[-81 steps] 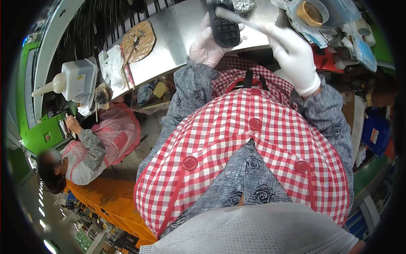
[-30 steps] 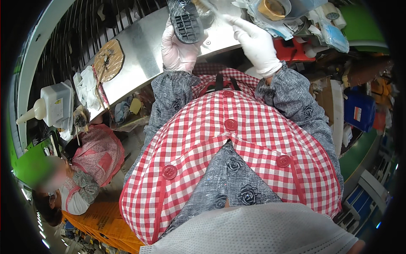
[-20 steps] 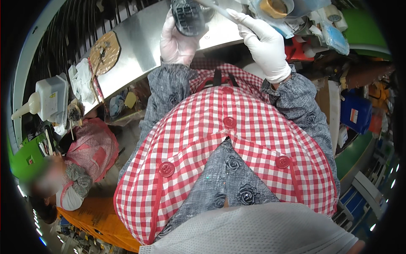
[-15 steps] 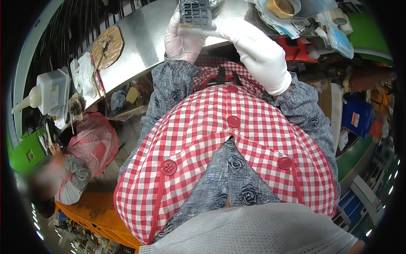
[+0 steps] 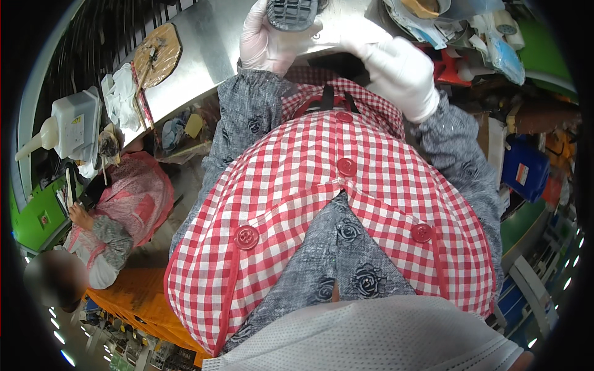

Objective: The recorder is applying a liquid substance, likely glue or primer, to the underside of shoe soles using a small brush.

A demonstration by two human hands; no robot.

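Observation:
High in the view, my gloved left hand (image 5: pixel 265 46) grips a shoe (image 5: pixel 292 13) with a black, block-treaded sole. The sole faces up, and the upper edge of the picture cuts the shoe off. To the right of it is my right hand (image 5: pixel 402 74), in a white glove, its fingers closed. A slim pale tool (image 5: pixel 333 45) sticks out from those fingers toward the shoe. Glare off the metal hides what kind of tool it is. The tool's end lies close to the left glove; whether it touches cannot be made out.
A shiny metal bench (image 5: pixel 204 46) runs beneath the hands, with a brown round pad (image 5: pixel 158 54) and crumpled white gloves (image 5: pixel 122 102). A white plastic container (image 5: pixel 77 123) stands at left. Another person (image 5: pixel 133 198) works there. A cluttered tray (image 5: pixel 421 25) sits at right.
My right hand has moved right and slightly down, drawing the tool away from the shoe. In my left hand the shoe has tipped, so its rounded sole end shows now.

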